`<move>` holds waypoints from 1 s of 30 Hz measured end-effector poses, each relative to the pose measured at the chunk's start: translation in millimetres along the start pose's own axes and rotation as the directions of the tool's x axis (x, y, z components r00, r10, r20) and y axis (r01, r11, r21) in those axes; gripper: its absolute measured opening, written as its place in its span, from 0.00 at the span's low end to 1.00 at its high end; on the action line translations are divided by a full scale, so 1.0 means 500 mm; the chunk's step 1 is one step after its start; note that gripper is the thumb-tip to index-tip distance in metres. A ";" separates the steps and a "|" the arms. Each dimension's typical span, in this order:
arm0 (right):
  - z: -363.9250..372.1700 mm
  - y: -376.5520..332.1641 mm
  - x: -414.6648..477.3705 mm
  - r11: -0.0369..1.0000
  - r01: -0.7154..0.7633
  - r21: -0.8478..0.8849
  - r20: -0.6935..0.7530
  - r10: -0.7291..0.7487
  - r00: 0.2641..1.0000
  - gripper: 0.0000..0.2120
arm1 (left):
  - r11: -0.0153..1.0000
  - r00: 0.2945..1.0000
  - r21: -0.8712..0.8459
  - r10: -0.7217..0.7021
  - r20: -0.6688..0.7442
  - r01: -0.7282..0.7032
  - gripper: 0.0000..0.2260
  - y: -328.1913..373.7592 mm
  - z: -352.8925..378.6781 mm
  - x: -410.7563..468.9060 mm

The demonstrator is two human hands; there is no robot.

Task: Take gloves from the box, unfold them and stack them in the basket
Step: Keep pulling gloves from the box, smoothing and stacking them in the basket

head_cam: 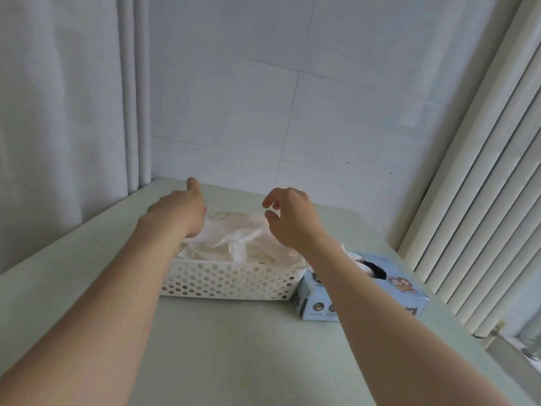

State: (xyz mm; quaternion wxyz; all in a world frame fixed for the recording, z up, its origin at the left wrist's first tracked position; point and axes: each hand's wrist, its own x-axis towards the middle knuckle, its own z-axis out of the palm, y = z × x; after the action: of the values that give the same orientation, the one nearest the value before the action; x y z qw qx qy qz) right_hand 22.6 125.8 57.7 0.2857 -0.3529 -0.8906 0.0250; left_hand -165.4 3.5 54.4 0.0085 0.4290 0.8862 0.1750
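White tiled wall (pixel 263 112) is running across the back, thin grout lines and a few dark specks showing. Pale curtain (pixel 58 118) is hanging in folds at left. White vertical slats (pixel 474 186) are lining the right side. Pale green tabletop (pixel 234 353) is filling the foreground, and soft, even light is falling over it all.

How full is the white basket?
Nearly full: thin, clear gloves are heaped up to the rim of the basket, showing above its holed front wall.
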 end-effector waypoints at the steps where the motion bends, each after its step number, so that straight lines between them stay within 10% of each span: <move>1: -0.008 -0.006 -0.004 0.999 0.003 0.055 0.003 -0.003 1.000 0.10 | 0.999 0.999 0.025 0.033 -0.017 -0.033 0.19 -0.001 -0.001 -0.001; 7: -0.078 -0.051 -0.054 0.946 -0.037 0.322 0.285 -0.059 0.957 0.10 | 0.970 0.952 -0.008 0.242 0.188 -0.245 0.08 0.029 -0.035 -0.015; 16: -0.046 -0.078 -0.110 0.926 -0.053 0.374 0.288 -0.061 0.956 0.18 | 0.981 0.882 0.002 0.176 0.437 -0.196 0.24 0.036 -0.050 -0.040; 21: -0.032 -0.104 -0.108 0.931 -0.099 0.351 0.263 0.003 0.965 0.30 | 0.982 0.863 -0.048 0.182 0.472 -0.181 0.17 0.031 -0.048 -0.038; 30: -0.038 -0.117 -0.108 0.944 -0.121 0.307 0.195 0.062 0.979 0.17 | 0.984 0.860 -0.042 0.173 0.479 -0.175 0.09 0.050 -0.053 -0.058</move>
State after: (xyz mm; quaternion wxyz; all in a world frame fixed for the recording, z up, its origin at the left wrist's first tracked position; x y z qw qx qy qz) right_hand 28.7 44.1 61.3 0.2546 -0.3395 -0.8800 0.2135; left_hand -132.6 -12.2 83.2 0.2119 0.5372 0.8141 0.0619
